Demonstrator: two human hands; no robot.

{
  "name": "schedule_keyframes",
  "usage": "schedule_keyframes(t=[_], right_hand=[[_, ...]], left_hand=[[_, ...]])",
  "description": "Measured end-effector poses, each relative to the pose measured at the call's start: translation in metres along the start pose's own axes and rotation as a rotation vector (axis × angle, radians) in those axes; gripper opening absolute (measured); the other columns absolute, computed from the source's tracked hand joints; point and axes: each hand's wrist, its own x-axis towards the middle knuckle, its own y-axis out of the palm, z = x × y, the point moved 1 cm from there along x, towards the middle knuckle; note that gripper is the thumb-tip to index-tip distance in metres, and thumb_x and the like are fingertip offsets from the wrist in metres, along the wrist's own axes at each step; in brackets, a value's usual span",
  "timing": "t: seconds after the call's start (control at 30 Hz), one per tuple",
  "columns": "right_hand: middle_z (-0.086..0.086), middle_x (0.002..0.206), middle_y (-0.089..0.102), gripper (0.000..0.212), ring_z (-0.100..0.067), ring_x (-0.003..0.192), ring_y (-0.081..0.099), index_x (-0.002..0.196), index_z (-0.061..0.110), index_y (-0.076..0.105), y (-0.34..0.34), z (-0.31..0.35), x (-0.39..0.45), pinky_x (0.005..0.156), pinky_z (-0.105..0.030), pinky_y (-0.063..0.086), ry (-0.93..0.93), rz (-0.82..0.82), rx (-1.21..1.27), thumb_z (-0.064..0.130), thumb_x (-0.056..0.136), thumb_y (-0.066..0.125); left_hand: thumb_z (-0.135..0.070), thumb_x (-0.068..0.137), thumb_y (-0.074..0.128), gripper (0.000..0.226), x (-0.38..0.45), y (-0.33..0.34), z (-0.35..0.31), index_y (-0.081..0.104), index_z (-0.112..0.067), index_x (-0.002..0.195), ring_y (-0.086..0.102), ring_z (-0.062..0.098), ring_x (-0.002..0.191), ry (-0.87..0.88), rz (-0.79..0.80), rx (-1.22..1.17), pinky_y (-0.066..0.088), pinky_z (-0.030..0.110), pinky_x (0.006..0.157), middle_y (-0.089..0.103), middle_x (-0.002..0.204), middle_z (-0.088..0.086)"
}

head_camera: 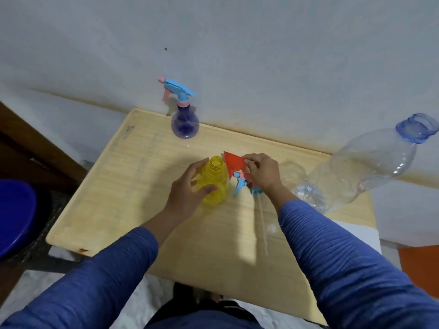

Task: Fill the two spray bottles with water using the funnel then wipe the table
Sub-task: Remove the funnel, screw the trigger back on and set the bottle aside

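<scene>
Blue ribbed sleeves (344, 257) are seen nearest, reaching from the near edge over a pale wooden table (118, 186). A thin clear dip tube (263, 227) lies on the tabletop between the forearms, running back to a blue and pink spray head (242, 184) that rests on the wood under the right hand. The left hand (187, 188) is curled around a yellow spray bottle (215, 184), with the thumb on the near side and the fingers spread around the far left side; the bottle stands upright at mid-table with its neck uncapped. Just right of that neck, a red funnel (234, 162) is pinched at its rim between the thumb and fingertips of the right hand (261, 172), tilted and close beside the bottle mouth. At the right edge, a large clear water bottle (370, 162) with a blue open neck stands uncapped. At the far edge, against the grey wall (237, 43), a purple spray bottle (184, 124) stands with its spray head fitted. A blue tub (14, 214) is seen at the far left, off the table.
</scene>
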Motion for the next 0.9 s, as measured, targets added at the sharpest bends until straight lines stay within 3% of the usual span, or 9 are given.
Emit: schedule_keyframes(t=[0.07, 0.13, 0.2, 0.27, 0.43, 0.53, 0.73, 0.9], right_hand=[[-0.008, 0.114, 0.064, 0.023, -0.014, 0.086, 0.057, 0.110, 0.012, 0.069, 0.002, -0.002, -0.001, 0.060, 0.007, 0.034, 0.014, -0.001, 0.048, 0.011, 0.092, 0.056], [-0.007, 0.122, 0.057, 0.030, -0.012, 0.097, 0.054, 0.120, 0.017, 0.064, 0.002, -0.005, -0.005, 0.073, 0.004, 0.035, 0.005, -0.015, 0.064, 0.014, 0.090, 0.059], [-0.005, 0.128, 0.046, 0.042, -0.011, 0.107, 0.047, 0.129, 0.023, 0.055, 0.003, -0.010, -0.013, 0.090, -0.012, 0.037, 0.024, -0.067, 0.019, 0.020, 0.088, 0.062], [-0.005, 0.127, 0.040, 0.050, -0.008, 0.104, 0.043, 0.134, 0.028, 0.048, 0.004, -0.015, -0.025, 0.094, -0.021, 0.041, 0.098, -0.150, -0.013, 0.026, 0.086, 0.064], [-0.007, 0.115, 0.041, 0.062, -0.007, 0.095, 0.045, 0.140, 0.028, 0.038, 0.020, -0.025, -0.059, 0.086, -0.019, 0.036, 0.188, -0.227, -0.074, 0.030, 0.084, 0.063], [-0.011, 0.107, 0.053, 0.061, -0.022, 0.099, 0.055, 0.140, 0.029, 0.037, 0.031, -0.030, -0.067, 0.084, -0.026, 0.041, 0.255, -0.213, -0.033, 0.024, 0.084, 0.061], [-0.015, 0.107, 0.059, 0.056, -0.023, 0.087, 0.059, 0.139, 0.022, 0.040, 0.032, -0.023, -0.077, 0.076, -0.028, 0.043, 0.321, -0.320, 0.072, 0.016, 0.086, 0.058], [-0.015, 0.112, 0.059, 0.059, -0.025, 0.094, 0.060, 0.140, 0.020, 0.038, 0.023, -0.008, -0.089, 0.083, -0.032, 0.048, 0.359, -0.443, 0.161, 0.017, 0.085, 0.060]], left_hand=[[-0.033, 0.077, 0.072, 0.061, 0.000, 0.000, 0.000, 0.039, -0.042, 0.127, 0.045, 0.004, 0.118, -0.004, 0.003, 0.009, 0.042, 0.019, 0.093, 0.048, 0.125, -0.017], [-0.033, 0.077, 0.072, 0.061, 0.001, 0.001, 0.001, 0.038, -0.044, 0.126, 0.044, 0.005, 0.118, -0.008, -0.002, 0.014, 0.041, 0.020, 0.093, 0.047, 0.126, -0.017], [-0.034, 0.076, 0.072, 0.061, 0.001, 0.001, 0.002, 0.037, -0.045, 0.125, 0.044, 0.005, 0.119, -0.006, -0.003, 0.026, 0.041, 0.022, 0.093, 0.046, 0.126, -0.018], [-0.033, 0.076, 0.073, 0.062, 0.001, 0.001, 0.003, 0.038, -0.045, 0.125, 0.044, 0.007, 0.120, -0.007, -0.002, 0.021, 0.042, 0.024, 0.095, 0.046, 0.127, -0.018], [-0.033, 0.076, 0.072, 0.063, 0.002, 0.001, 0.004, 0.042, -0.035, 0.131, 0.044, 0.008, 0.118, 0.022, -0.007, 0.048, 0.042, 0.023, 0.093, 0.049, 0.133, -0.008], [-0.030, 0.077, 0.073, 0.063, 0.001, 0.001, 0.002, 0.044, -0.029, 0.133, 0.046, 0.008, 0.117, 0.041, -0.011, 0.028, 0.042, 0.022, 0.093, 0.052, 0.131, -0.007], [-0.032, 0.076, 0.075, 0.064, 0.001, -0.002, 0.000, 0.044, -0.033, 0.132, 0.048, 0.006, 0.111, 0.045, 0.011, 0.006, 0.042, 0.023, 0.091, 0.050, 0.122, -0.017], [-0.039, 0.069, 0.071, 0.067, 0.000, -0.005, 0.000, 0.046, -0.034, 0.131, 0.052, 0.008, 0.105, 0.021, 0.025, -0.009, 0.040, 0.022, 0.088, 0.054, 0.118, -0.016]])
